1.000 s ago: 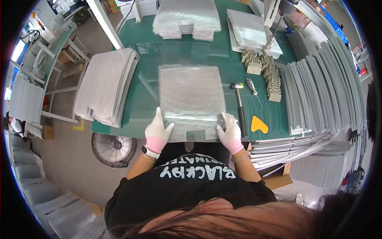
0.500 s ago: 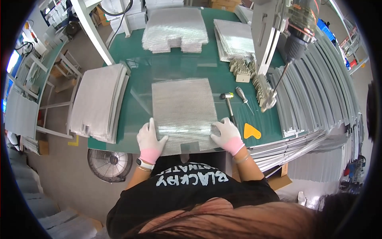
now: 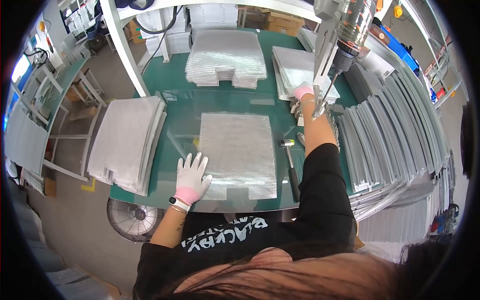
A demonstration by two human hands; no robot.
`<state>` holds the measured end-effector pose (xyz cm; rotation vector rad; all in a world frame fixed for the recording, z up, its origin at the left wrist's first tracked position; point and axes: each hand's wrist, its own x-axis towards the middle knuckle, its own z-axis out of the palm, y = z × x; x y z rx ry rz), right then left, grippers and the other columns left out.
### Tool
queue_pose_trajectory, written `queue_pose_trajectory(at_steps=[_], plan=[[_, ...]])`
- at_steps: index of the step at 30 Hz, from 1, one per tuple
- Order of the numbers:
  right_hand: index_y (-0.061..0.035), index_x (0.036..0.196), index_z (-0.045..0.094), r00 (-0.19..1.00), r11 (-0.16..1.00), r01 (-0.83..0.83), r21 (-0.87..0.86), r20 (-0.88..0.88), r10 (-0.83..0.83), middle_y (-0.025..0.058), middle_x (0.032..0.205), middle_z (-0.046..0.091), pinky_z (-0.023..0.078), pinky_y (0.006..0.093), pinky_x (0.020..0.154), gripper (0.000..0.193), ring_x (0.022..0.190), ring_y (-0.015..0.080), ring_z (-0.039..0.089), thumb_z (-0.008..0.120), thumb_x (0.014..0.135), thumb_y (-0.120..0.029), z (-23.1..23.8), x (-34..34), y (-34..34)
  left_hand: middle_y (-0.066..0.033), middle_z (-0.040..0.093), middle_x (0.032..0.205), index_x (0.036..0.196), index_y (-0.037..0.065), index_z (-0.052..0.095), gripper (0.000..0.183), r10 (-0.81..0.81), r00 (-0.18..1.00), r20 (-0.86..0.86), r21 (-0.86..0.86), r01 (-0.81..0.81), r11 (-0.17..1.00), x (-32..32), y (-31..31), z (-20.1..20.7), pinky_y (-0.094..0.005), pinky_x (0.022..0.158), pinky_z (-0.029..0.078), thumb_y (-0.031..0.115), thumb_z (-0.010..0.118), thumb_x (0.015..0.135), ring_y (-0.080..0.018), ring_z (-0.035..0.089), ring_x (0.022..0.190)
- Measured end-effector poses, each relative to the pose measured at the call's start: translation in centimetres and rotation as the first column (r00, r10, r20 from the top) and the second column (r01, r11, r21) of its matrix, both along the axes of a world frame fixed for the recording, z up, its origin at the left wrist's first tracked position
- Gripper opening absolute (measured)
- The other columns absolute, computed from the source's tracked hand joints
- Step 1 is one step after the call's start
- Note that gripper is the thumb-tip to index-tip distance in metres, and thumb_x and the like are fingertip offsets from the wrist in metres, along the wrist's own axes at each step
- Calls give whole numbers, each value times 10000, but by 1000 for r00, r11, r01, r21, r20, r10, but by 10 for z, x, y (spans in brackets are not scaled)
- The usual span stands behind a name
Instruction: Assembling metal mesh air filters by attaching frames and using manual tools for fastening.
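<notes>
A silvery mesh sheet (image 3: 239, 150) with a notch in its near edge lies flat on the green tabletop before me. My left hand (image 3: 193, 176), in a white glove with a pink cuff, rests with fingers spread at the sheet's left edge. Stretched far forward, my right hand (image 3: 303, 91) is at the stack of mesh sheets (image 3: 298, 62) at the back right, just behind the beige clips (image 3: 296, 110). The upright drill's stand and my own wrist hide its fingers, so what it holds, if anything, cannot be seen.
A power drill (image 3: 345, 55) hangs on its stand over my right forearm. A hammer (image 3: 290, 162) lies right of the sheet. Mesh stacks stand at the back (image 3: 225, 57) and left (image 3: 125, 140). Grey frame strips (image 3: 400, 130) line the right side. A fan (image 3: 136, 218) stands below.
My right hand has let go of the mesh sheet's right side and reached forward to the back right stack. My left hand has spread its fingers. The sheet has shifted slightly.
</notes>
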<state>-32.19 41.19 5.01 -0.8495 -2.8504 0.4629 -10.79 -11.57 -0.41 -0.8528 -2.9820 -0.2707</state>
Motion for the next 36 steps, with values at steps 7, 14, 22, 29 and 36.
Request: queue_pose_trajectory(at_steps=[7, 14, 22, 29, 36], plan=[[31, 1289, 555, 986, 990, 143, 12, -89, -141, 208, 1105, 693, 524, 409, 933, 620, 1069, 363, 661, 723, 843, -365, 47, 30, -19, -143, 411, 1530, 1468, 109, 457, 647, 2, 1000, 19, 29, -2, 1000, -3, -3, 6, -564, 1186, 200, 419, 571, 911, -389, 339, 1423], [-32, 1257, 583, 770, 983, 20, -184, -624, -133, 214, 1129, 659, 494, 406, 959, 441, 1051, 338, 645, 659, 902, -283, 74, 77, -21, -144, 432, 1516, 1443, 114, 496, 659, 0, 999, -35, 73, 2, 997, -5, -4, -5, -558, 1191, 197, 427, 622, 878, -386, 334, 1424], [42, 1477, 367, 509, 786, -435, -440, -840, -189, 217, 1415, 472, 397, 398, 1090, 869, 1300, 315, 486, 776, 738, -160, 17, 214, -171, -183, 463, 1460, 1281, 73, 634, 642, -5, 999, -38, 133, 9, 991, -7, 12, 51, -581, 1195, 154, 443, 745, 769, -435, 305, 1408], [-70, 1381, 528, 676, 887, -462, 2, -647, 353, 290, 1562, 241, 152, 633, 1177, 821, 1455, 545, 137, 828, 648, -287, 14, 340, -308, -148, 569, 1338, 1325, -31, 534, 384, -441, 811, 384, 875, -472, -106, 48, 63, 63, -360, 1047, 455, -22, 542, 941, -232, 546, 1237], [-82, 1493, 420, 827, 917, -339, -210, -532, 184, 217, 1234, 617, 487, 392, 964, 779, 1129, 332, 615, 760, 795, -146, 44, 341, -236, -138, 639, 1202, 1414, -26, 458, 500, -337, 803, 491, 866, -493, 87, 20, 14, 48, -291, 869, 528, 42, 594, 938, -165, 653, 960]])
